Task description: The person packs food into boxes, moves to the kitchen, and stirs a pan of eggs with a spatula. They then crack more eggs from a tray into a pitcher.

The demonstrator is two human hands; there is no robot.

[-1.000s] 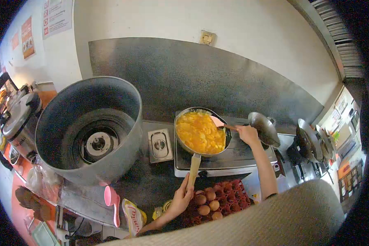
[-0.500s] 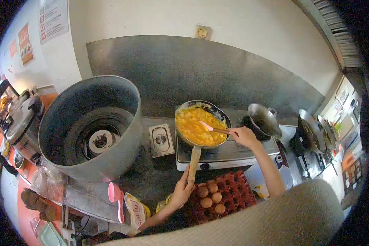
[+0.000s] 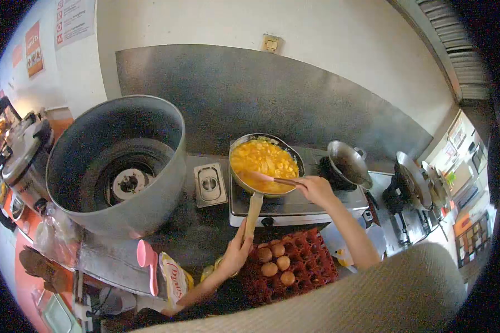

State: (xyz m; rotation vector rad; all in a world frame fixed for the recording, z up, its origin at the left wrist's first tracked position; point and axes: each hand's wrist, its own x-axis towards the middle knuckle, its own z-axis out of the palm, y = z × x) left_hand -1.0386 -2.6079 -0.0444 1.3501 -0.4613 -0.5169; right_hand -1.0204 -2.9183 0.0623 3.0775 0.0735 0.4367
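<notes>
A frying pan (image 3: pixel 301 157) full of yellow scrambled eggs (image 3: pixel 264 159) sits on the white gas stove (image 3: pixel 311 207). My left hand (image 3: pixel 238 248) is wrapped round the end of the pan's light wooden handle (image 3: pixel 254 213). From the right, my right hand (image 3: pixel 315 191) grips the brown handle of a spatula (image 3: pixel 280 180), whose pale pink blade lies partly in the eggs near the front of the pan. Below the stove, a red egg tray (image 3: pixel 311 261) carries several brown eggs (image 3: pixel 269 269) on its left side.
A large grey metal drum (image 3: pixel 144 219) stands at left, beside a lidded steel container (image 3: pixel 210 186). A dark wok (image 3: pixel 347 164) sits on the right burner, with more pans (image 3: pixel 414 180) beyond. A pink scoop (image 3: pixel 146 255) and a yellow-white packet (image 3: pixel 174 277) lie front left.
The spatula blade has moved left and toward the front of the pan, and the eggs have shifted. My left hand keeps hold of the pan handle. The whole view has shifted slightly.
</notes>
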